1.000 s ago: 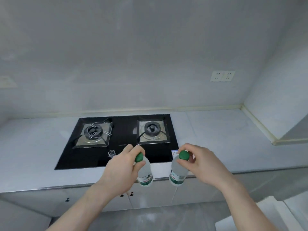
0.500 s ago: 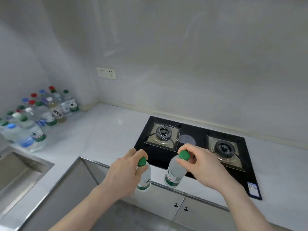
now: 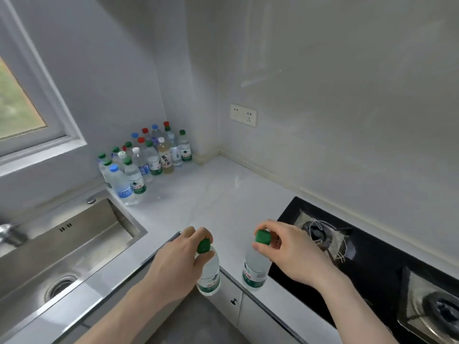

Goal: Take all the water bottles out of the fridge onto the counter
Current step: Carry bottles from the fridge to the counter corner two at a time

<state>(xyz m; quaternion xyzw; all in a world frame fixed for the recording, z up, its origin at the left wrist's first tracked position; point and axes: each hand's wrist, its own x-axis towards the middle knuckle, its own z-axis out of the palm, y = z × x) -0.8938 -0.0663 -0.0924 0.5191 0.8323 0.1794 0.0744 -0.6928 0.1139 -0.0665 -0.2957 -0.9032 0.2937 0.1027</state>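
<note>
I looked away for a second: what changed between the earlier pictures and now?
The view swung left, from the stove toward the corner; the cluster of bottles and sink came into sight. Unchanged: left hand and right hand each pinch a green-capped bottle by its cap, left bottle, right bottle.

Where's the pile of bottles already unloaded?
In the head view, upper left: the bottle cluster stands on the counter in the far corner, below the window, just beyond the sink.
</note>
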